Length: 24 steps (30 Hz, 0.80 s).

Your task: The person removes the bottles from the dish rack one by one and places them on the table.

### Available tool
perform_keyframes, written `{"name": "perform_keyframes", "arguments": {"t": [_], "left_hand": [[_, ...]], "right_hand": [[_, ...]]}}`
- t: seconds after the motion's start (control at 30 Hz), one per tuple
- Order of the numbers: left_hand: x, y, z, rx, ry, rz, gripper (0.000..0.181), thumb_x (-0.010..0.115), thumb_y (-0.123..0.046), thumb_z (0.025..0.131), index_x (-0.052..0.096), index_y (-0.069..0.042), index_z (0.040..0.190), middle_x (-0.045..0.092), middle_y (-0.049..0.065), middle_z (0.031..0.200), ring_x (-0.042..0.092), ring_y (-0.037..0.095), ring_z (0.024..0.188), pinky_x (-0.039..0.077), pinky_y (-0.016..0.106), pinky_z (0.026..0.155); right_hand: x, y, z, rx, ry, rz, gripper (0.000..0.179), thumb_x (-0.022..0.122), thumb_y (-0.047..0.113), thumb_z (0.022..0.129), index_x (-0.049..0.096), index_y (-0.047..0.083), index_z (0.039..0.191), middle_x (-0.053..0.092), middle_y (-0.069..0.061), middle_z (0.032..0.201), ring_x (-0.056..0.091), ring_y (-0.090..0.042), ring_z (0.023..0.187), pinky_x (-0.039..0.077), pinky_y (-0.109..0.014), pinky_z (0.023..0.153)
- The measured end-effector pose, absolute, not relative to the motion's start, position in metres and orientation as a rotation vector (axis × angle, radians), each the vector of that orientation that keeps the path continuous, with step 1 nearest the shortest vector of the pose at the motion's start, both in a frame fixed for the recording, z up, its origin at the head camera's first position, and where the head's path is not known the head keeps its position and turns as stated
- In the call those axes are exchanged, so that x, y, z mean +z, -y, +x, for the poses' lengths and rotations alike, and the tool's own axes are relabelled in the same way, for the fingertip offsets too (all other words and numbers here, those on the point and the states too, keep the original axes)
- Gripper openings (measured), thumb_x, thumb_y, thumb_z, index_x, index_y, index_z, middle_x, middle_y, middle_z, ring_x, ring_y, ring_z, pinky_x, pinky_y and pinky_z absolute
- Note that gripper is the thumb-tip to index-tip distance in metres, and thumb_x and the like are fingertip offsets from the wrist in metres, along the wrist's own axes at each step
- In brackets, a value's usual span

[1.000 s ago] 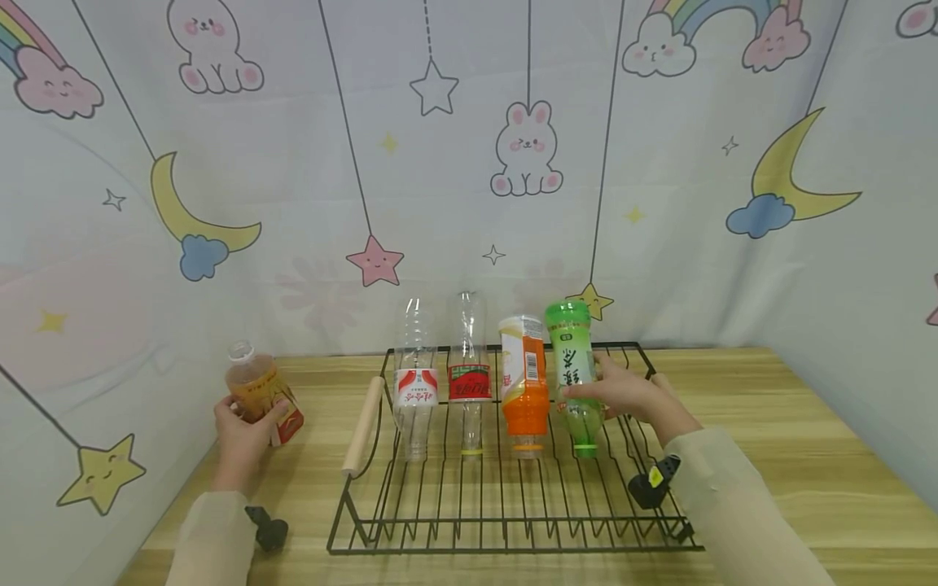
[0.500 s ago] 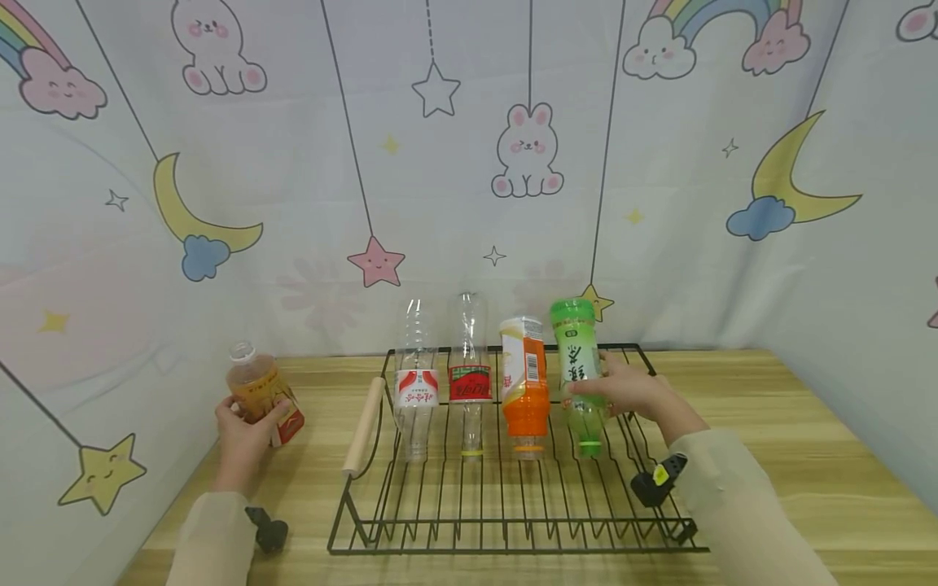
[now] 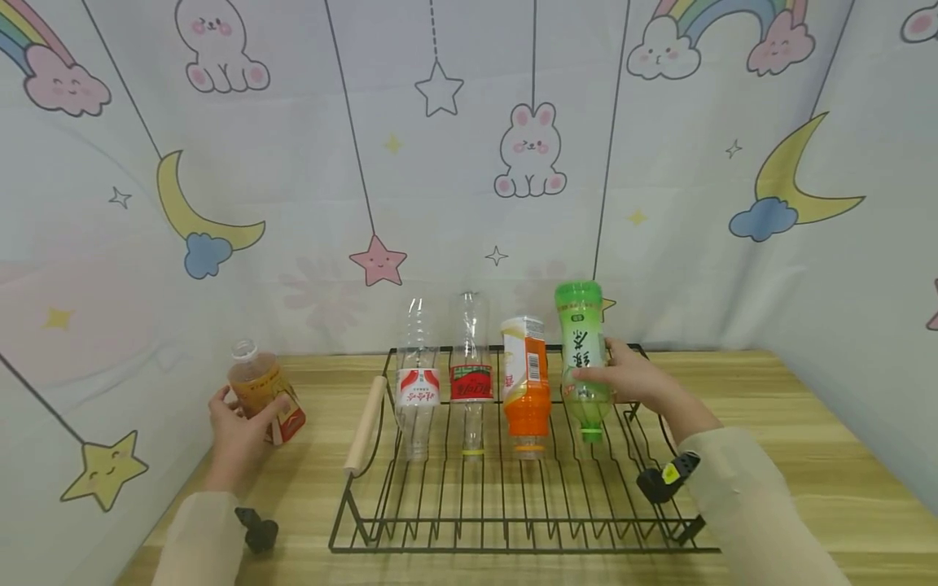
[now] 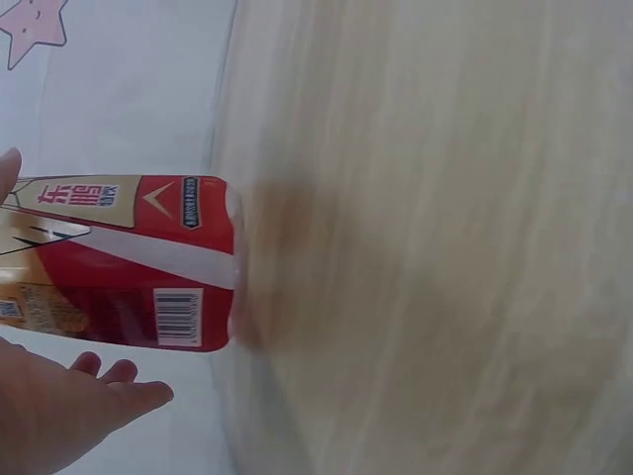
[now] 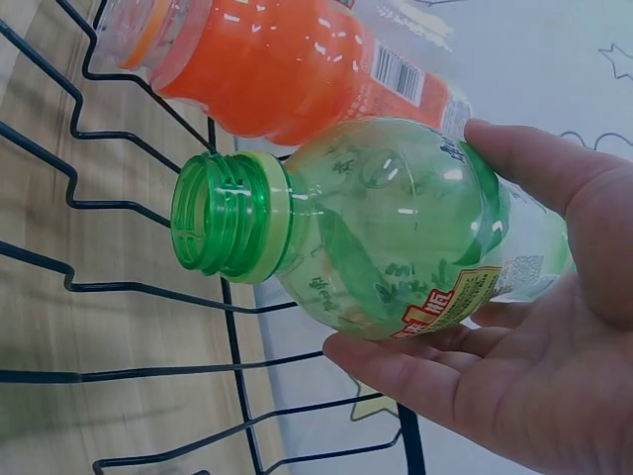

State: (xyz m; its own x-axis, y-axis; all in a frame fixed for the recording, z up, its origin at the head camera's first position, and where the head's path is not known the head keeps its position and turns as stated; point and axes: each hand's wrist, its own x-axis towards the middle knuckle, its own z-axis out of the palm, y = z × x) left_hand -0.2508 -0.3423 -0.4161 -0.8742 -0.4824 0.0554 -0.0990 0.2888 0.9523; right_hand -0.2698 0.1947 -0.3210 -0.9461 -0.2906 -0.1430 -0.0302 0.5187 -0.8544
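Note:
A clear bottle with a red and yellow label (image 3: 264,396) stands on the table at left. My left hand (image 3: 240,427) is around it, thumb near one side. In the left wrist view, the extended fingers (image 4: 134,394) are apart from the bottle. My right hand (image 3: 637,378) grips a green tea bottle (image 3: 584,342), held neck down over the rack's right part. In the right wrist view, its uncapped neck (image 5: 223,216) hangs clear of the wires, thumb and fingers on opposite sides.
Upside down in the black wire rack (image 3: 506,521) are two clear bottles, one with a white-red label (image 3: 418,387), one with a red label (image 3: 471,382), and an orange bottle (image 3: 526,399). A wooden handle (image 3: 364,425) rises at the rack's left. A printed curtain (image 3: 454,203) hangs behind.
My right hand has moved the green bottle up and slightly right, away from the orange one. The left fingers have spread away from the bottle, which stays in about the same place.

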Motion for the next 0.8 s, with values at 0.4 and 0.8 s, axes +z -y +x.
{"name": "perform_keyframes", "arguments": {"t": [0.4, 0.8], "left_hand": [[-0.377, 0.346, -0.235, -1.405, 2.399, 0.467, 0.105, 0.065, -0.042, 0.089, -0.01, -0.005, 0.151, 0.005, 0.033, 0.152, 0.012, 0.049, 0.14, 0.023, 0.064, 0.109], [-0.357, 0.343, -0.225, -1.284, 2.476, 0.352, 0.106, 0.064, -0.045, 0.089, -0.011, -0.006, 0.152, 0.002, 0.033, 0.153, 0.01, 0.052, 0.139, 0.023, 0.07, 0.105]], "right_hand": [[-0.296, -0.194, -0.259, -1.333, -2.566, -0.286, 0.095, 0.064, 0.034, 0.092, 0.001, -0.005, 0.151, 0.036, -0.038, 0.14, 0.047, -0.048, 0.122, 0.047, -0.055, 0.095], [-0.282, -0.187, -0.248, -1.277, -2.622, -0.332, 0.097, 0.067, 0.04, 0.089, 0.005, 0.0, 0.153, 0.043, -0.033, 0.136, 0.051, -0.043, 0.117, 0.044, -0.057, 0.094]]}}
